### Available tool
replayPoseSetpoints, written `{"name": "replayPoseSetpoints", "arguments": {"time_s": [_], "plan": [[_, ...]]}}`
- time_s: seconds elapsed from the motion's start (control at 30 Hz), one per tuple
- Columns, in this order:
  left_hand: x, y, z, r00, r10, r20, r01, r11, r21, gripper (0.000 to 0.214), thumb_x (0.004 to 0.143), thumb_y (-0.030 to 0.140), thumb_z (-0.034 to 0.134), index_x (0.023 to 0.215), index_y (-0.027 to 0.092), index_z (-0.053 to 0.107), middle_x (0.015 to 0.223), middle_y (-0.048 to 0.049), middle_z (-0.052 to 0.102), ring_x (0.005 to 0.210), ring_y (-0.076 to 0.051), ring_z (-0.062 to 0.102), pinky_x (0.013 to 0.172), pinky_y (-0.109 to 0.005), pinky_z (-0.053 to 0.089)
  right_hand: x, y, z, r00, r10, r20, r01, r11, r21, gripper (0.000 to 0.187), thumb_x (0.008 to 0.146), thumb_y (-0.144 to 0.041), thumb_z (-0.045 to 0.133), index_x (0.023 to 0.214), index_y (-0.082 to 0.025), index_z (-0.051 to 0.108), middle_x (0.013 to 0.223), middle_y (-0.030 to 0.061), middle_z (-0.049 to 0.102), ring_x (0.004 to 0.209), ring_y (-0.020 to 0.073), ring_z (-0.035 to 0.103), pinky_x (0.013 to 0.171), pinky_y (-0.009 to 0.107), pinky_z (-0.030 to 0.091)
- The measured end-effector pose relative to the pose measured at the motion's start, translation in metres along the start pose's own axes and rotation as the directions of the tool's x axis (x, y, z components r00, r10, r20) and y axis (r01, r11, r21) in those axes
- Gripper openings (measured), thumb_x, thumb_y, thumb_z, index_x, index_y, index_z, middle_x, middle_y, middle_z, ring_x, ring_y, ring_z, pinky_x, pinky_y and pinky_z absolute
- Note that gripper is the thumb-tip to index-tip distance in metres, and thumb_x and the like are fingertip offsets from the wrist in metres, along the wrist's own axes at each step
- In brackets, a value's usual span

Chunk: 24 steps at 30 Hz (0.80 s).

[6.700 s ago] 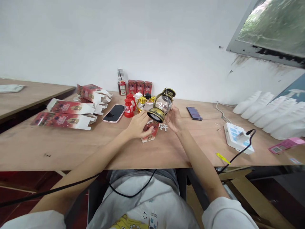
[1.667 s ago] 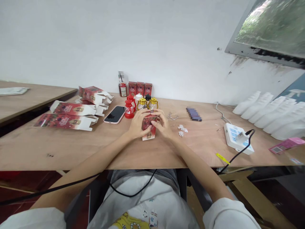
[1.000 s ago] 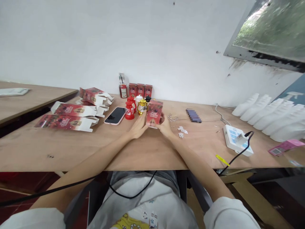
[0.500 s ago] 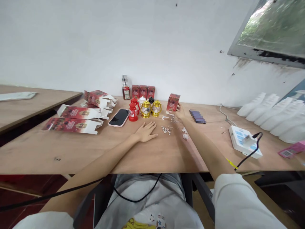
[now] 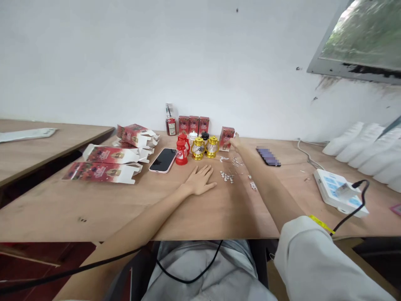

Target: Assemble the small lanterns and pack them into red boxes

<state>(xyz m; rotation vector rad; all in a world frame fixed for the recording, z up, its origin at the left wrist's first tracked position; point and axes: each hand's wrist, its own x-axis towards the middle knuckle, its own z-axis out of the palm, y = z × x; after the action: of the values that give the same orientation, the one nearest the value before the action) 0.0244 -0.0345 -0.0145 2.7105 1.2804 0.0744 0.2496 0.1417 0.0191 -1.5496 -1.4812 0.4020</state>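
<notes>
My left hand lies flat on the table, fingers spread, with nothing in it. At the far side, my right hand grips the right edge of a small red printed box that stands upright; some of its fingers are hidden. Left of that box is a group of miniature lanterns: red ones, gold ones, a white one and a black one. Small round button-like pieces and thin metal bits lie on the wood between my hands.
Three red boxes stand by the wall next to a bottle of dark liquid. Flattened cartons and a phone lie left. To the right are another phone, a power strip and white bottles.
My right hand has moved the red box back toward the wall, level with the lanterns, and its grip has shifted to the box's right edge. My left hand stays flat. The view has shifted slightly.
</notes>
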Motion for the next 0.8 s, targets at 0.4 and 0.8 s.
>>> {"name": "replayPoseSetpoints", "arguments": {"time_s": [0.4, 0.8], "plan": [[0.002, 0.001, 0.003, 1.0, -0.008, -0.006, 0.008, 1.0, -0.01, 0.074, 0.091, 0.058, 0.021, 0.149, 0.011, 0.018, 0.157, -0.0124, 0.011, 0.146, -0.024, 0.008, 0.115, -0.054, 0.004, 0.023, -0.061, -0.045, 0.989, -0.059, 0.138, 0.136, 0.745, -0.654, 0.08, 0.072, -0.068, 0.058, 0.136, -0.024, 0.039, 0.136, 0.0191, 0.038, 0.114, 0.0353, 0.054, 0.097, 0.053, 0.04], [0.003, 0.002, 0.006, 1.0, 0.001, -0.022, -0.001, 1.0, -0.028, 0.076, 0.091, 0.058, 0.022, 0.148, 0.009, 0.019, 0.156, -0.0142, 0.013, 0.146, -0.026, 0.01, 0.115, -0.055, 0.004, 0.039, -0.098, 0.01, 0.988, -0.155, 0.003, 0.134, 0.841, -0.524, 0.057, 0.069, -0.04, 0.069, 0.115, -0.015, 0.044, 0.109, 0.0155, 0.055, 0.103, 0.0286, 0.055, 0.085, 0.042, 0.048]]}}
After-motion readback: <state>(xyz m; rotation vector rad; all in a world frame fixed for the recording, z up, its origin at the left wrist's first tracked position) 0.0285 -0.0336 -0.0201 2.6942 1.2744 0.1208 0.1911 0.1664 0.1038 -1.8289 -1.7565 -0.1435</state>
